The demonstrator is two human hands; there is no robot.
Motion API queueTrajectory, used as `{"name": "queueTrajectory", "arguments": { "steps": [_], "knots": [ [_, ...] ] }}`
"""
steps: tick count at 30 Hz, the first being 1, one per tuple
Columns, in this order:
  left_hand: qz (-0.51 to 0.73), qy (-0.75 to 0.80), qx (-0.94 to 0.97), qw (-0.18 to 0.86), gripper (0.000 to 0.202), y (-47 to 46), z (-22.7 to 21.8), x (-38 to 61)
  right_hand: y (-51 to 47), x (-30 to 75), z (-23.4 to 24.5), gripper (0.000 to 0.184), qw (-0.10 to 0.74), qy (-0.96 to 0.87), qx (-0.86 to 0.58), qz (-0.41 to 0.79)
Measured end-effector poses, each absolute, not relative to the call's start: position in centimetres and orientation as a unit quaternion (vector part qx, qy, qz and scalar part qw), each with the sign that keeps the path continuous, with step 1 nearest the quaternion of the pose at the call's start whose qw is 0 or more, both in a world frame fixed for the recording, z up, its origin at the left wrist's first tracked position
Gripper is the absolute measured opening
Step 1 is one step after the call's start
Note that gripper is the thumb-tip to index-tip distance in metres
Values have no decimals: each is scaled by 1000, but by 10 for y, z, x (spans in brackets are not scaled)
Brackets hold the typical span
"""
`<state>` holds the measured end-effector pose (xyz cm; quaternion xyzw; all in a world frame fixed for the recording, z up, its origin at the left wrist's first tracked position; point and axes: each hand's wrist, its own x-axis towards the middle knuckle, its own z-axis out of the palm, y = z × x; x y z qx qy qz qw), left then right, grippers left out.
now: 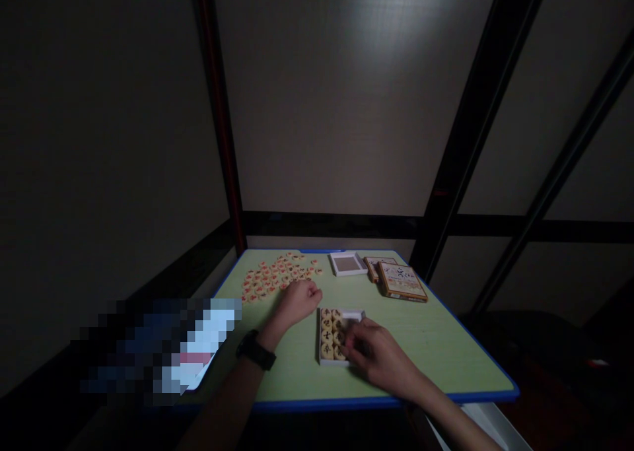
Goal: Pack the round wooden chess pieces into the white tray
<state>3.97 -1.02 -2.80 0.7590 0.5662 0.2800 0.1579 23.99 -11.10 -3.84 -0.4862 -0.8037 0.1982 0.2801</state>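
A shallow white box [321,364] stands near the front of the table. Inside it, round wooden Chinese chess pieces with black characters [327,337] lie in two columns at the left. My right hand [379,355] reaches over the box's right part, fingers bent and pinched together close to the right column. What those fingers hold, if anything, is hidden. My left hand [298,301], with a dark watch on its wrist, is curled closed between the box and a scattered pile of Chinese chess pieces [270,279], mostly red-marked. Its contents cannot be seen.
The green table [396,378] has a blue edge. At the back lies a white tray-like box part [347,264], beside two printed box lids [403,282] that overlap. A lit screen [203,348], partly pixelated, is at the left edge. Wall panels stand behind.
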Motion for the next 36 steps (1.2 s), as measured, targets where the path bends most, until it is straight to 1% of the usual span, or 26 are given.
{"name": "queueTrajectory", "arguments": {
  "steps": [5, 10, 13, 17, 20, 23, 27, 29, 31, 33, 36],
  "knots": [
    [245, 552, 780, 162, 32, -12, -28, 39, -111, 240, -39, 7, 286, -803, -482, 206],
    [195, 527, 800, 209, 38, -12, -32, 39, -110, 240, -38, 10, 285, -808, -470, 211],
    [177, 522, 805, 220, 38, -12, -34, 39, -108, 243, -35, 10, 292, -804, -473, 209],
    [184, 517, 806, 222, 34, -13, -34, 38, -94, 252, -26, 16, 315, -792, -489, 188],
    [188, 514, 806, 226, 33, -14, -33, 39, -72, 258, -21, 13, 320, -786, -506, 156],
    [187, 515, 806, 224, 31, -13, -34, 39, -51, 259, -21, 12, 301, -787, -523, 126],
    [184, 516, 808, 215, 31, -9, -41, 39, -36, 257, -23, 15, 241, -819, -506, 124],
    [186, 520, 811, 195, 30, -9, -40, 39, -32, 256, -23, 17, 217, -837, -487, 126],
    [196, 537, 806, 152, 30, -11, -35, 37, -26, 256, -23, 18, 208, -848, -472, 122],
    [204, 579, 785, 89, 31, -14, -26, 34, -20, 257, -24, 19, 219, -847, -470, 119],
    [203, 648, 733, -36, 33, -20, -14, 25, -9, 260, -30, 26, 258, -821, -494, 121]
  ]
}}
